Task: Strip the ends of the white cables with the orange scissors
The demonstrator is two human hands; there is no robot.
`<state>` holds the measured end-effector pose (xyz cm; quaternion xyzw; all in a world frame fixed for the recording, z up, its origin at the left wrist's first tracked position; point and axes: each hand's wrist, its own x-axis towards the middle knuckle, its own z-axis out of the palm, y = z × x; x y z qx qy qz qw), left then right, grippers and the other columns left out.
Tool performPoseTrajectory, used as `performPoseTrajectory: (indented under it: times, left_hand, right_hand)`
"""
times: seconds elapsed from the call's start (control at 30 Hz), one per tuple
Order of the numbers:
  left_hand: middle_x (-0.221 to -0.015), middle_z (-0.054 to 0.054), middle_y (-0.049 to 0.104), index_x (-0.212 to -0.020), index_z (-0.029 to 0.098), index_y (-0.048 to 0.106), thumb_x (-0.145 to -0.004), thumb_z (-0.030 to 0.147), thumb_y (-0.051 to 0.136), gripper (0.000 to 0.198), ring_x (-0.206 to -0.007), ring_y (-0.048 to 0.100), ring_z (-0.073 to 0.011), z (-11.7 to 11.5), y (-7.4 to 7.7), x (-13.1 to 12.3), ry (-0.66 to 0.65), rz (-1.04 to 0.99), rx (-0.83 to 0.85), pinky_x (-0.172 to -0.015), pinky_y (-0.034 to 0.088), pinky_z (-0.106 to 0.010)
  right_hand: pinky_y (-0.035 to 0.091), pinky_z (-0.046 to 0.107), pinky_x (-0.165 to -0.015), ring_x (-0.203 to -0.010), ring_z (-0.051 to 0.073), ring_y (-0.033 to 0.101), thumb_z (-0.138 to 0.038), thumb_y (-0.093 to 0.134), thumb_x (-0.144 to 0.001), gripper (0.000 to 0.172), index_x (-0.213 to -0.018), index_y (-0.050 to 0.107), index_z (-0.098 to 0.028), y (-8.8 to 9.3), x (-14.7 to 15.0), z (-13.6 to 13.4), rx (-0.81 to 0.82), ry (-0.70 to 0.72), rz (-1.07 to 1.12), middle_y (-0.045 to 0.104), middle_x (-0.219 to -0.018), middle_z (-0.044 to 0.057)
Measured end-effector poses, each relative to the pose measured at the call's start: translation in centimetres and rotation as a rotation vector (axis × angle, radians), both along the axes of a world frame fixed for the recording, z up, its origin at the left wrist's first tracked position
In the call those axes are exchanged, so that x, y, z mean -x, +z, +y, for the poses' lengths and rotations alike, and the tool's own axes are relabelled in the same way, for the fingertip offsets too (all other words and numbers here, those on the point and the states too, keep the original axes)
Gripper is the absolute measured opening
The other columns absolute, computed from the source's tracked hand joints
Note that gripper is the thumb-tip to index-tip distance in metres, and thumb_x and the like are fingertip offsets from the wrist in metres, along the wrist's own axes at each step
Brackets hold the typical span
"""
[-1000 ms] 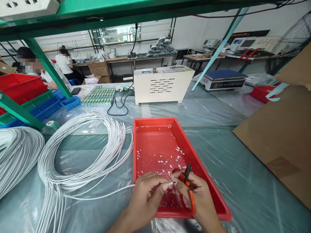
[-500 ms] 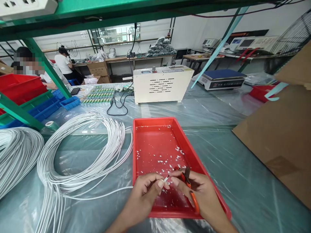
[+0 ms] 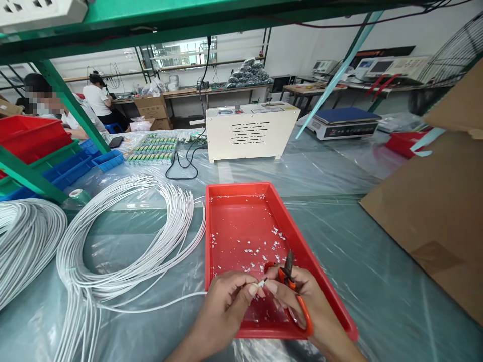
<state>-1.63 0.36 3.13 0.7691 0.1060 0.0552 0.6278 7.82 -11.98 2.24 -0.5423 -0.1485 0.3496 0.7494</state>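
At the bottom centre of the frame, two bare hands meet over the near end of a red tray [image 3: 241, 221] that lies on a plastic-covered bench. The left hand [image 3: 226, 306] pinches the end of a single white wire [image 3: 158, 304] between thumb and forefinger; the wire runs off to the lower left toward a big loose loop of white wires [image 3: 124, 236]. The right hand [image 3: 302, 301] closes around orange-handled cutters [image 3: 292, 291], its fingertips pressed to the wire end right beside the left thumb; the dark blades poke up above the knuckles, and whether they are open or shut is hard to make out. The wire tip itself is tiny and mostly hidden between the fingers. Small white scraps [image 3: 264, 246] dot the tray floor. Both forearms are cut off by the bottom edge. A second coil of white wire [image 3: 26, 241] is cropped at the left edge. Behind the tray stands a cream machine box [image 3: 251, 130], with a scale [image 3: 341, 123] at the upper right – a brown cardboard sheet [image 3: 433, 211] covers the right side. At the upper left, behind green shelf posts and coloured bins [image 3: 45, 151], a seated person is partly hidden, face blurred
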Motion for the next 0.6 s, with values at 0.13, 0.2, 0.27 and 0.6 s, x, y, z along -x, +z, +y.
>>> performPoseTrajectory:
  times: [0.13,0.2,0.27,0.6]
  left_hand:
    - [-0.075,-0.002,0.059,-0.078,0.014,0.059,-0.089,0.034,0.039,0.031,-0.072,0.052,-0.0132,0.01,0.16,0.09,-0.032,0.004,-0.034,-0.066,0.037,-0.021]
    - [-0.075,-0.003,0.059,-0.077,0.014,0.059,-0.089,0.035,0.039,0.031,-0.072,0.053,-0.0137,0.05,0.09,0.11,-0.040,0.015,-0.033,-0.066,0.037,-0.021]
    - [-0.075,-0.003,0.060,-0.077,0.014,0.059,-0.089,0.036,0.039,0.032,-0.071,0.053,-0.0141,0.08,-0.06,0.09,-0.043,0.023,-0.015,-0.065,0.037,-0.021]
    - [-0.069,-0.001,0.053,-0.076,0.012,0.060,-0.088,0.034,0.041,0.031,-0.065,0.045,-0.0110,0.86,0.62,0.13,-0.142,-0.008,0.102,-0.061,0.033,-0.020]
  right_hand:
    - [0.031,0.014,-0.041,-0.042,0.008,0.037,-0.019,0.081,-0.056,0.021,-0.062,0.061,-0.014,0.28,0.08,0.19,0.023,-0.004,0.011,0.048,-0.047,-0.005]
    - [0.030,0.014,-0.040,-0.041,0.008,0.036,-0.021,0.080,-0.056,0.023,-0.062,0.059,-0.014,0.28,0.20,0.27,0.035,-0.001,0.019,0.048,-0.046,-0.005]
    - [0.028,0.014,-0.039,-0.040,0.007,0.034,-0.022,0.080,-0.057,0.024,-0.062,0.058,-0.014,0.27,0.34,0.31,0.048,0.000,-0.004,0.050,-0.048,-0.004]
    - [0.035,0.017,-0.046,-0.046,0.010,0.041,-0.021,0.074,-0.065,0.018,-0.063,0.057,-0.016,0.59,0.27,-0.02,0.025,0.088,-0.155,0.053,-0.053,-0.003]
